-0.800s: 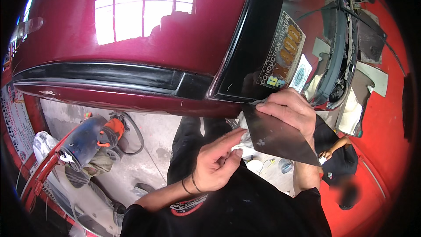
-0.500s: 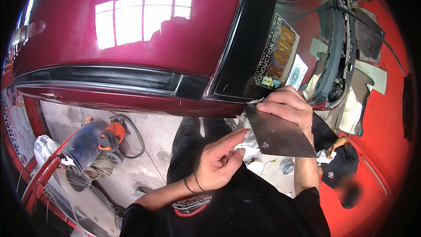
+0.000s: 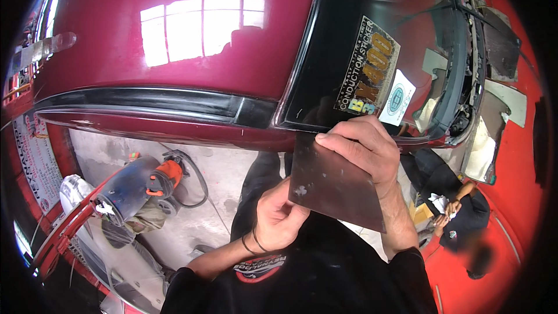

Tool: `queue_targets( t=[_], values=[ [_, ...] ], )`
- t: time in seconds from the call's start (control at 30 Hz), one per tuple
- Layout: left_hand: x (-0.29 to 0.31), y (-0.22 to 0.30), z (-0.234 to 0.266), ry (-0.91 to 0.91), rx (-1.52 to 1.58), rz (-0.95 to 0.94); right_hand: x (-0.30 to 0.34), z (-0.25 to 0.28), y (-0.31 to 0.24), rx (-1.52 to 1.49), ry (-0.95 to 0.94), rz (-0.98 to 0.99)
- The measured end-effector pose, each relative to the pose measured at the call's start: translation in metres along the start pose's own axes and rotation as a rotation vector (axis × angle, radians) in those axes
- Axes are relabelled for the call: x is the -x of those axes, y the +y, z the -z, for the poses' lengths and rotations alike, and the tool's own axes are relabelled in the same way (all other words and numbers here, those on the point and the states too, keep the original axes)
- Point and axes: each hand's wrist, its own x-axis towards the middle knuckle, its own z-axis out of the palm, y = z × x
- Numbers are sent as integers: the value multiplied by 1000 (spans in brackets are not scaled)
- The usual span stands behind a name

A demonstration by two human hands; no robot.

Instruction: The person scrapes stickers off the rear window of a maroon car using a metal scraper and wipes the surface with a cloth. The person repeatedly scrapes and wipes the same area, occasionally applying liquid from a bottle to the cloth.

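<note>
My right hand is closed on the upper edge of a thin, dark grey four-sided sheet, thumb and fingers pinching it near the car's windshield corner. The sheet hangs tilted, with small pale marks on its face. Close to its left edge, my left hand is curled, its fingertips partly hidden behind the sheet; what they hold cannot be made out. Just beyond my hands is a dark red car roof with a black trim strip along its side. The windshield bears a worn printed sticker and a white one.
A blue cylindrical tank and an orange-and-black power tool with a hose stand at the left. Down right, a co-worker in dark clothes handles a white cloth. Loose panels lie on the red floor.
The sheet and my right hand have shifted left and turned, now covering the white cloth seen near my left hand before. My left hand has moved slightly left, and the view has shifted.
</note>
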Motion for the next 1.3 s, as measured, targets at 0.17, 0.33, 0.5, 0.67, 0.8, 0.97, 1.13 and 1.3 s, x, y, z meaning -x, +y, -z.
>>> queue_targets(
  t=[0.17, 0.33, 0.5, 0.67, 0.8, 0.97, 1.13, 1.3],
  values=[
    [10, 1, 3, 101, 62, -5, 2, -6, -3, 4, 56, 12],
    [1, 10, -4, 66, 94, 92, 19, 11, 2, 46, 62, -97],
    [-4, -1, -7, -1, 95, 69, 31, 40, 16, 25, -13, -131],
    [-1, -14, -13, -82, 12, 52, 33, 40, 12, -53, -6, -142],
    [-7, -7, -13, -91, -48, 14, 43, 46, 16, -43, -5, -157],
    [-11, 4, -13, -6, 75, 5, 43, 53, 15, -21, -32, -122],
    [-8, 3, -12, 72, 161, 83, 25, 35, 10, 13, -52, -151],
    [-5, -4, -12, 103, 191, 63, 18, 37, 11, 38, -90, -141]
  ],
)
